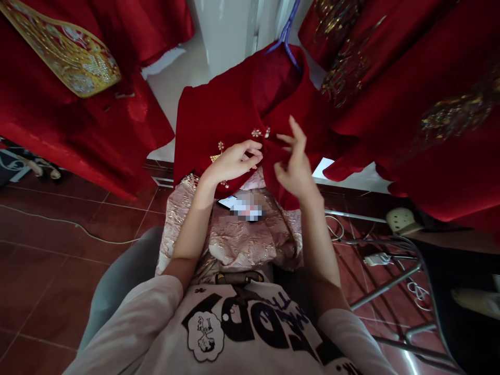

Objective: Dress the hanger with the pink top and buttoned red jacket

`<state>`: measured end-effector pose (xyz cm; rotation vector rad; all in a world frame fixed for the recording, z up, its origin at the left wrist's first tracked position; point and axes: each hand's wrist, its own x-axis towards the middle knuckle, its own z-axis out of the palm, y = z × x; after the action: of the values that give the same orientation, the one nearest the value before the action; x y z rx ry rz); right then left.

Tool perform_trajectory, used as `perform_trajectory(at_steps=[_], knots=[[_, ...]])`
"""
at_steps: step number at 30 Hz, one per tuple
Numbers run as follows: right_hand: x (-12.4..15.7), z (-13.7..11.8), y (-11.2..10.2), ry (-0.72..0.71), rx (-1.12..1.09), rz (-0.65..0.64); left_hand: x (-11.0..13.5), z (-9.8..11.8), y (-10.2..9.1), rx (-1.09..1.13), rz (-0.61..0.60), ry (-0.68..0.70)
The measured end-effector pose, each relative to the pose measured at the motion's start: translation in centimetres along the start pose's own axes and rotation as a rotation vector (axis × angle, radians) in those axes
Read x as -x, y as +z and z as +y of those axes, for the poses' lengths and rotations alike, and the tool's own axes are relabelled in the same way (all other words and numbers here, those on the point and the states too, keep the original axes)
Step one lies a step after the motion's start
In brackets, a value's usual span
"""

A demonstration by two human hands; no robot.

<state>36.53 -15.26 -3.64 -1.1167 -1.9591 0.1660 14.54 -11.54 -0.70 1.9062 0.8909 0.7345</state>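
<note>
A red jacket (219, 112) hangs by a purple hanger (287, 36) in front of me, its lower part coming down to my lap. Beaded flower ornaments (257, 133) sit at its front closure, and a gold beaded piece (215, 156) lies farther left. My left hand (234, 162) is closed at the jacket's front edge, just under the closure, thumb and fingertips pinched on the cloth. To the right of it, my right hand (296, 169) hovers over the other front panel with its fingers apart. No thread or needle can be made out between the hands.
A phone (246, 208) lies on the pink brocade cloth (242, 242) over my lap. Red embroidered garments (128, 130) hang at left, with more red garments (394, 125) at right. A black chair (461, 312), cables (417, 294) and a pale clog (402, 221) are at right.
</note>
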Motion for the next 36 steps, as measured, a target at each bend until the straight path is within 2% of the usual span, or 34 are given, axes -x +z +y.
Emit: perform_trajectory(at_steps=[2, 5, 7, 9, 12, 14, 16, 18, 21, 23, 24, 26, 30, 33, 36], knots=[[0.3, 0.5, -2.6, 0.115, 0.065, 0.039, 0.0, -0.1, 0.1, -0.034, -0.020, -0.006], [0.8, 0.4, -5.3, 0.171, 0.078, 0.094, -0.3, -0.3, 0.7, -0.077, -0.095, -0.057], [1.0, -0.3, -6.2, 0.163, 0.030, 0.120, -0.7, -0.5, 1.3, -0.129, -0.097, -0.095], [1.2, -1.1, -6.6, 0.150, -0.029, 0.125, -0.9, -0.6, 1.8, -0.206, -0.047, -0.123], [1.4, -2.2, -7.1, 0.159, -0.094, 0.029, -0.8, -0.3, 1.9, -0.249, -0.033, -0.169], [1.5, -2.7, -7.5, 0.195, -0.120, -0.087, -0.2, 0.1, 1.1, -0.164, -0.081, -0.212], [1.6, -2.9, -7.9, 0.236, -0.138, -0.179, 0.7, 0.4, -0.3, -0.062, -0.074, -0.219], [1.7, -2.8, -8.3, 0.264, -0.137, -0.212, 1.6, 0.4, -2.2, -0.026, 0.040, -0.186], [1.9, -2.3, -8.4, 0.277, -0.122, -0.234, 2.4, -0.3, -4.5, -0.097, 0.317, -0.131], [2.0, -2.1, -8.3, 0.278, -0.117, -0.246, 2.6, -0.9, -5.2, -0.147, 0.463, -0.134], [2.0, -2.0, -8.2, 0.288, -0.116, -0.253, 2.6, -1.1, -5.3, -0.150, 0.496, -0.147], [2.1, -2.0, -8.2, 0.329, -0.113, -0.268, 2.7, -1.4, -5.3, -0.095, 0.479, -0.192], [2.3, -2.1, -8.8, 0.384, -0.164, -0.313, 2.9, -1.3, -5.5, 0.021, 0.371, -0.261], [2.3, -2.0, -9.0, 0.356, -0.210, -0.353, 3.3, -1.2, -6.3, 0.005, 0.399, -0.230], [2.2, -1.9, -8.4, 0.336, -0.198, -0.326, 3.7, -1.3, -6.9, 0.012, 0.376, -0.212]])
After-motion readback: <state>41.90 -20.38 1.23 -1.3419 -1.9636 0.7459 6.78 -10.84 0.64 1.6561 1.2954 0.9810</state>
